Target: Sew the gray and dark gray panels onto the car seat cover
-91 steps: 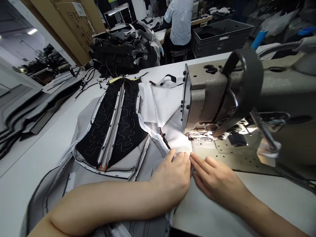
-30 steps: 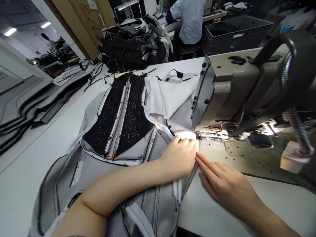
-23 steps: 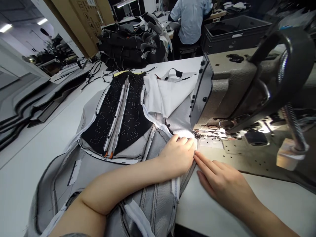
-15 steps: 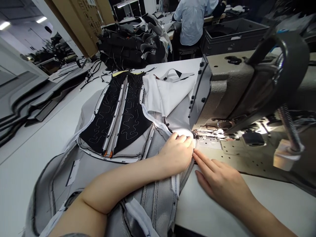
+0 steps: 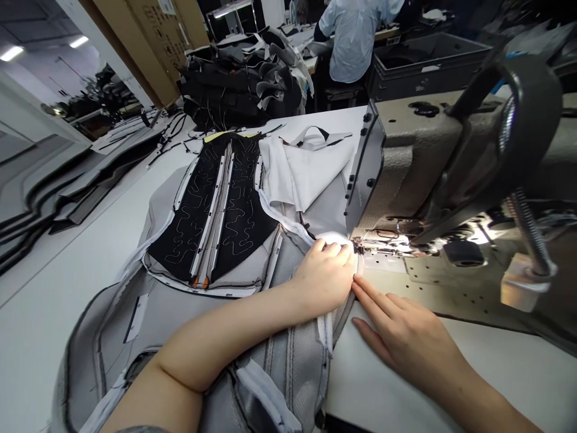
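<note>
A large grey padded cover [image 5: 162, 300] with a black quilted centre panel [image 5: 216, 210] lies across the white table [image 5: 45, 288]. My left hand [image 5: 325, 275] presses flat on the cover's seam edge just before the presser foot [image 5: 360, 245] of the sewing machine [image 5: 442, 162], fingers curled slightly on the fabric. My right hand [image 5: 403, 334] lies flat on the table beside the seam, fingers stretched and touching the fabric edge. A white fabric flap [image 5: 302, 171] is folded up behind the needle area.
The machine's lit bed plate [image 5: 433, 288] spreads to the right. Stacks of dark and grey cut pieces [image 5: 243, 84] sit at the table's far end, more grey panels [image 5: 49, 186] on the left. A person in a light shirt [image 5: 356, 36] sits beyond, beside a dark crate [image 5: 428, 63].
Both hands have crept forward with the seam toward the presser foot, and the cover has fed slightly further under the machine. The view has shifted a little.
</note>
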